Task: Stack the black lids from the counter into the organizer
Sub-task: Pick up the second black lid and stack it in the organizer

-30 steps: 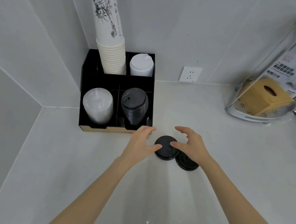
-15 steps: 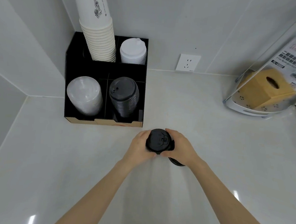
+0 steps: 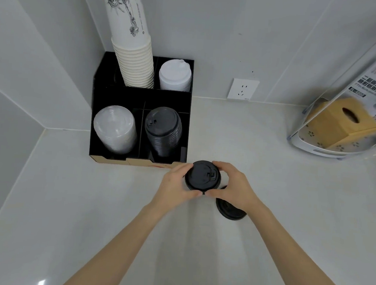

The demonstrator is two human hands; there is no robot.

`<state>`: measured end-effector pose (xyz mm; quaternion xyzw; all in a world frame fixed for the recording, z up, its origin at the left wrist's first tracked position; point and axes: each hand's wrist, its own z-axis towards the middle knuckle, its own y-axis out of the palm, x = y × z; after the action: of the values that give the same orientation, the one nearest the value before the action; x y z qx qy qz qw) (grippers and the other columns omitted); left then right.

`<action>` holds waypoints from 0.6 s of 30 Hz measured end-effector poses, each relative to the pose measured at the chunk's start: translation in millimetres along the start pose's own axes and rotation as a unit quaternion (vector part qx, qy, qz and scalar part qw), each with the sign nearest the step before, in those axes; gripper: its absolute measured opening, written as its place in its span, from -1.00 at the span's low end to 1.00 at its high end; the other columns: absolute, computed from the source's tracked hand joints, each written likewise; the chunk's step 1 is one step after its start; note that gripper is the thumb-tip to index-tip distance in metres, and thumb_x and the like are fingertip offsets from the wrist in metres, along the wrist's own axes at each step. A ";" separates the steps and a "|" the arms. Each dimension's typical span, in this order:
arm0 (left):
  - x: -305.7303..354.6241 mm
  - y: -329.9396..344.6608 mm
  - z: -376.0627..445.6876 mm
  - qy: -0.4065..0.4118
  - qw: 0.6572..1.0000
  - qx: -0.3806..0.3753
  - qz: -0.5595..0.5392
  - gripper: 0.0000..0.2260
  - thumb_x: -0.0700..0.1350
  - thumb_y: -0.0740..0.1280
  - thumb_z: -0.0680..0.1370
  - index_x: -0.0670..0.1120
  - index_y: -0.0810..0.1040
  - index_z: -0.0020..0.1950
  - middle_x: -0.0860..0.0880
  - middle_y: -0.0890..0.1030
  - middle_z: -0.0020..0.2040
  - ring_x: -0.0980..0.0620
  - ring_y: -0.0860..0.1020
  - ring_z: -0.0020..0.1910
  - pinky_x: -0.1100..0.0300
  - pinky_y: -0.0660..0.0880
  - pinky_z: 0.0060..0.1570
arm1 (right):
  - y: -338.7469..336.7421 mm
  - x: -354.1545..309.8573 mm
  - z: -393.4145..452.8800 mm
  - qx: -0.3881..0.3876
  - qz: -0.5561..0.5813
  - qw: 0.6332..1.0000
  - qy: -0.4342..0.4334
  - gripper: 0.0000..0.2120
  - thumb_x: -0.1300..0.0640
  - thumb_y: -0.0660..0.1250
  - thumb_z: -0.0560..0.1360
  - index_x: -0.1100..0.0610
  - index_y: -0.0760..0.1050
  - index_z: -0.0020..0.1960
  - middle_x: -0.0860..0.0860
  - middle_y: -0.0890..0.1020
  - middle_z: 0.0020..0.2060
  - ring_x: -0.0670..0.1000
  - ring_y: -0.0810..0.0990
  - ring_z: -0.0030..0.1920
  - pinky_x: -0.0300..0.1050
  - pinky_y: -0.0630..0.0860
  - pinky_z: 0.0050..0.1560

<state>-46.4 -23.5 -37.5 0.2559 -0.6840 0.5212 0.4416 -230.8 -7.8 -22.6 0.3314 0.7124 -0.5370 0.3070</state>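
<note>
While both hands grip it, black lid (image 3: 203, 176) sits raised above counter (image 3: 269, 170), just off organizer (image 3: 141, 99) front corner at 5 o'clock. Left hand (image 3: 177, 184) pinches lid's left rim, right hand (image 3: 232, 187) right rim. Second black lid (image 3: 230, 211) lies on counter at 4 o'clock of held one, part-hidden under right hand. Black lid stack (image 3: 163, 131) occupies front-right compartment.

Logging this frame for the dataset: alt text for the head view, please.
Both hands, left hand and right hand, grip a black lid above the counter, just in front of the black organizer. Another black lid lies on the counter under the right wrist.
</note>
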 end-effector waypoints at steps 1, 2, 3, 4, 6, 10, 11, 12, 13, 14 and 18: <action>1.2 -4.3 0.3 0.001 1.000 0.004 0.002 -0.37 -0.12 0.54 0.23 -0.10 0.42 0.25 0.04 0.50 0.15 0.08 0.45 0.14 0.38 0.36 0.15 | 0.4 -3.8 1.1 0.002 -0.001 1.000 -0.006 -0.28 0.10 0.54 0.18 0.00 0.35 0.28 -0.16 0.45 0.13 -0.15 0.42 0.15 -0.44 0.23 0.08; 2.6 -8.4 0.9 0.001 1.000 0.007 0.003 -0.37 -0.12 0.54 0.23 -0.11 0.42 0.25 0.00 0.50 0.19 0.06 0.45 0.17 0.28 0.37 0.19 | 0.9 -7.2 2.1 0.003 -0.002 1.000 -0.011 -0.28 0.10 0.54 0.19 0.00 0.34 0.29 -0.15 0.46 0.15 -0.15 0.41 0.16 -0.47 0.22 0.08; 3.9 -12.2 1.2 0.000 1.000 0.010 0.003 -0.36 -0.11 0.54 0.23 -0.11 0.41 0.26 -0.03 0.50 0.22 0.04 0.44 0.20 0.19 0.38 0.23 | 1.4 -10.0 2.8 0.003 -0.003 1.000 -0.015 -0.28 0.09 0.54 0.20 0.01 0.33 0.30 -0.13 0.46 0.18 -0.15 0.41 0.17 -0.50 0.21 0.06; 5.6 -16.7 1.1 -0.001 1.000 0.015 0.005 -0.35 -0.12 0.54 0.23 -0.11 0.41 0.27 -0.06 0.49 0.25 0.02 0.43 0.22 0.13 0.37 0.26 | 1.9 -13.6 3.2 0.003 -0.003 1.000 -0.017 -0.28 0.08 0.54 0.21 0.02 0.32 0.30 -0.12 0.46 0.19 -0.14 0.42 0.18 -0.51 0.21 0.06; 8.3 -24.7 0.5 0.002 1.000 0.028 0.014 -0.35 -0.12 0.55 0.22 -0.12 0.41 0.27 -0.08 0.48 0.27 0.00 0.42 0.25 0.09 0.37 0.28 | 2.6 -19.8 3.5 0.006 0.004 1.000 -0.021 -0.27 0.08 0.54 0.21 0.04 0.33 0.31 -0.10 0.48 0.21 -0.13 0.43 0.20 -0.52 0.21 0.06; 13.6 -39.7 -2.1 0.013 0.999 0.044 0.020 -0.36 -0.13 0.55 0.23 -0.12 0.41 0.27 -0.06 0.48 0.27 0.01 0.44 0.23 0.18 0.38 0.21 | 3.3 -35.7 5.4 0.014 0.016 0.999 -0.035 -0.27 0.09 0.54 0.20 0.03 0.33 0.31 -0.08 0.48 0.22 -0.12 0.42 0.22 -0.49 0.23 0.08; 15.2 -44.5 -3.1 0.016 0.998 0.050 0.021 -0.36 -0.12 0.54 0.24 -0.12 0.40 0.27 -0.05 0.48 0.28 0.01 0.44 0.23 0.22 0.38 0.18 | 3.7 -41.1 6.6 0.015 0.017 0.999 -0.041 -0.27 0.09 0.54 0.20 0.03 0.33 0.31 -0.09 0.48 0.23 -0.12 0.42 0.22 -0.47 0.24 0.09; 17.0 -49.3 -3.9 0.020 0.998 0.056 0.023 -0.36 -0.12 0.54 0.24 -0.12 0.40 0.28 -0.05 0.48 0.28 0.01 0.43 0.24 0.23 0.38 0.17 | 4.3 -46.0 7.9 0.017 0.018 0.999 -0.048 -0.27 0.09 0.54 0.21 0.02 0.32 0.31 -0.09 0.48 0.23 -0.12 0.42 0.22 -0.46 0.24 0.09; 18.8 -53.9 -4.4 0.025 0.997 0.063 0.024 -0.36 -0.13 0.54 0.25 -0.12 0.40 0.28 -0.06 0.47 0.28 0.01 0.43 0.25 0.22 0.39 0.19 | 4.8 -51.0 9.1 0.019 0.019 0.998 -0.055 -0.28 0.09 0.53 0.21 0.02 0.32 0.31 -0.10 0.48 0.22 -0.12 0.42 0.22 -0.45 0.24 0.10; 20.8 -59.6 -4.9 0.032 0.996 0.073 0.027 -0.36 -0.13 0.53 0.25 -0.13 0.39 0.28 -0.07 0.47 0.29 0.00 0.42 0.27 0.17 0.39 0.22 | 5.5 -57.1 10.6 0.020 0.019 0.998 -0.064 -0.29 0.09 0.52 0.22 0.01 0.32 0.30 -0.10 0.48 0.22 -0.12 0.42 0.22 -0.44 0.24 0.11; 30.4 -80.2 -8.4 0.043 0.992 0.109 0.038 -0.36 -0.14 0.53 0.26 -0.16 0.38 0.29 -0.12 0.45 0.32 -0.03 0.38 0.32 -0.02 0.36 0.32 | 7.5 -78.9 18.1 0.028 0.025 0.995 -0.095 -0.31 0.07 0.51 0.23 0.00 0.33 0.30 -0.11 0.48 0.22 -0.13 0.43 0.22 -0.44 0.27 0.11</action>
<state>6.8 -38.4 28.6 0.2537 -0.6128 0.6194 0.4199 -176.7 -35.1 31.6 0.3050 0.6561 -0.5782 0.3771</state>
